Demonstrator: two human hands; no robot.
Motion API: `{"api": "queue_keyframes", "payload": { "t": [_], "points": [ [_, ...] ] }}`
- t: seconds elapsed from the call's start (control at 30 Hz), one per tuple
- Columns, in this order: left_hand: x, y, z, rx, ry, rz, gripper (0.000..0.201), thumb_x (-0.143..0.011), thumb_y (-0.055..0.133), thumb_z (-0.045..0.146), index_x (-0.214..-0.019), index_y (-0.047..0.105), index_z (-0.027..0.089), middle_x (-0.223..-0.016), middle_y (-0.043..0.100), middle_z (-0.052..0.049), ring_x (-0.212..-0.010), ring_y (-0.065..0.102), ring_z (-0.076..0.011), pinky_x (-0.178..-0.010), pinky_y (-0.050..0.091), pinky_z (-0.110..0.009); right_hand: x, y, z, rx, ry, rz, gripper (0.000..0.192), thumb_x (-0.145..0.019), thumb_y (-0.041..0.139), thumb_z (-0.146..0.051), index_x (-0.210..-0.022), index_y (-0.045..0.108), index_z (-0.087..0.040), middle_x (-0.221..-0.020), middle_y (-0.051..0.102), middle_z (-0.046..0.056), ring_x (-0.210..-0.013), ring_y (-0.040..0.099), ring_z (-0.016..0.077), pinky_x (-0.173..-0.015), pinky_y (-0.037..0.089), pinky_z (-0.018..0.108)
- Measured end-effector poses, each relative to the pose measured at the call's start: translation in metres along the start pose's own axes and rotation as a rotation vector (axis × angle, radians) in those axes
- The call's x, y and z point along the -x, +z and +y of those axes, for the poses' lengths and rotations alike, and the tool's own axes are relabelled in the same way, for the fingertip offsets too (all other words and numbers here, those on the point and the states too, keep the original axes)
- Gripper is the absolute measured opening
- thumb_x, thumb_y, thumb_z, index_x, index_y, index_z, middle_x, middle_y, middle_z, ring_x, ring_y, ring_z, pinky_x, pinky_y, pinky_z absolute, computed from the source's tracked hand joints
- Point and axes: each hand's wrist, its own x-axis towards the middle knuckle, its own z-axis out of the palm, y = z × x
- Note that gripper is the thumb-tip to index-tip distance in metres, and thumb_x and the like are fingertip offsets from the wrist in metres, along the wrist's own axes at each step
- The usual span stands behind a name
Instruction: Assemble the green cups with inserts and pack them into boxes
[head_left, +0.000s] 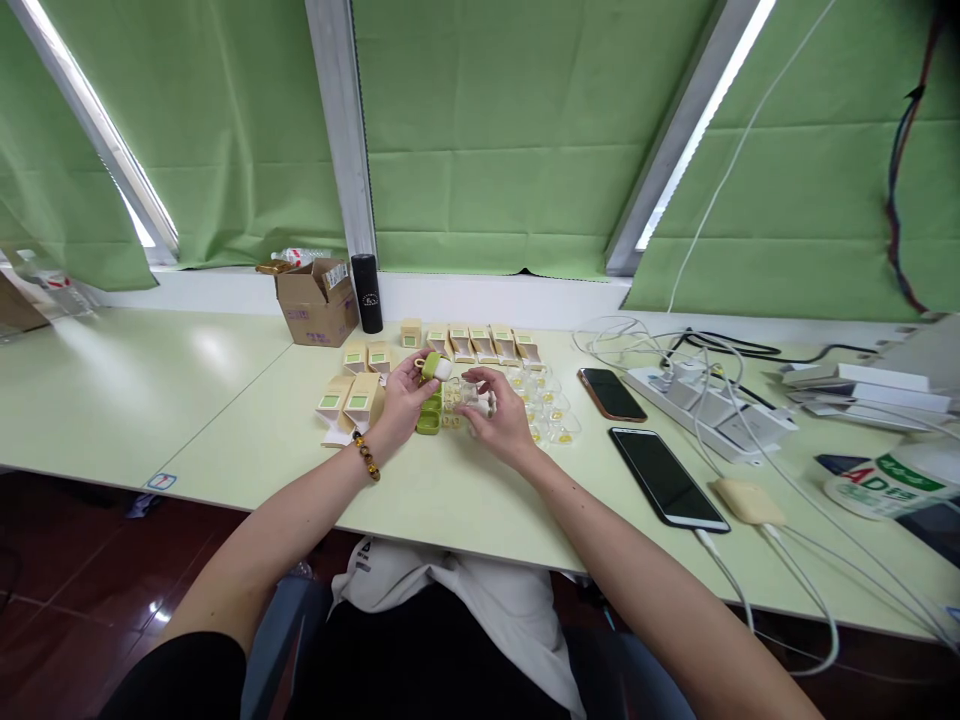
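Observation:
My left hand is closed around a small green-and-white case with a ring-like loop at its upper left. Close to its right, my right hand pinches a small clear-and-white piece; its exact kind is too small to make out. Under and between the hands lie green cases and small clear pieces. Several clear plastic shells with yellow centres sit just right of my right hand. Open cream boxes with green labels stand beside my left hand.
More cream boxes line the back. Behind them stand a black bottle and a cardboard box. To the right are two phones, a power strip, tangled white cables and a yellow charger-like block.

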Motion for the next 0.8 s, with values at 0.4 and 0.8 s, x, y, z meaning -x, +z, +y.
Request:
{"api": "queue_keyframes", "payload": {
  "t": [0.4,0.8],
  "points": [
    [0.004,0.003,0.002,-0.034,0.024,-0.065,0.064,-0.075,0.094,0.041,-0.129,0.066,0.022,-0.128,0.071,-0.011,-0.116,0.068,-0.0232,-0.101,0.054,-0.037,-0.004,0.004,-0.01,-0.472,0.341,0.048,0.063,-0.082,0.079,-0.072,-0.119,0.053,-0.028,-0.094,0.079,0.004,-0.085,0.07,0.021,-0.078,0.056,0.035],
    [0.007,0.007,0.006,-0.05,-0.019,-0.097,0.063,-0.069,0.099,0.036,-0.123,0.072,0.018,-0.123,0.073,-0.011,-0.106,0.069,-0.0216,-0.094,0.055,-0.034,-0.002,0.003,-0.009,-0.496,0.387,0.049,0.06,-0.081,0.078,-0.073,-0.115,0.058,-0.028,-0.077,0.07,-0.003,-0.065,0.06,0.0162,-0.066,0.053,0.032]
  ]
}}
